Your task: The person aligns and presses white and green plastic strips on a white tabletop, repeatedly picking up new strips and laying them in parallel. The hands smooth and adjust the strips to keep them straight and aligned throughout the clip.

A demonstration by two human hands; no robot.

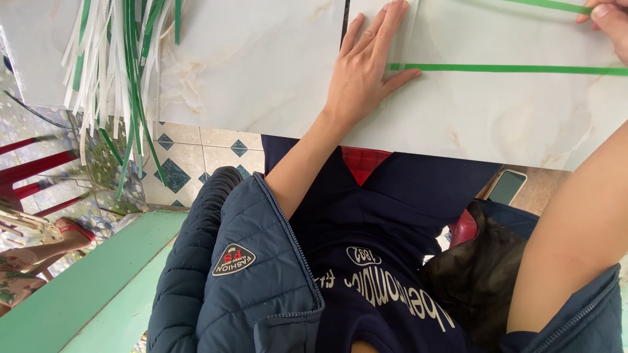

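Left fingers (383, 33): spread flat, pressing a clear plastic sheet (405, 26) on the marble-look tabletop (261, 65)
Right hand (605, 19): mostly out of frame (grip unclear), touching a green strip (543, 5)
Second green strip (510, 68): starts beside the left hand (363, 72)
Nearby: bundle of green and white strips (111, 59), phone (507, 186)

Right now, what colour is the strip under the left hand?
Green strip, seen from the head view, under the left hand.
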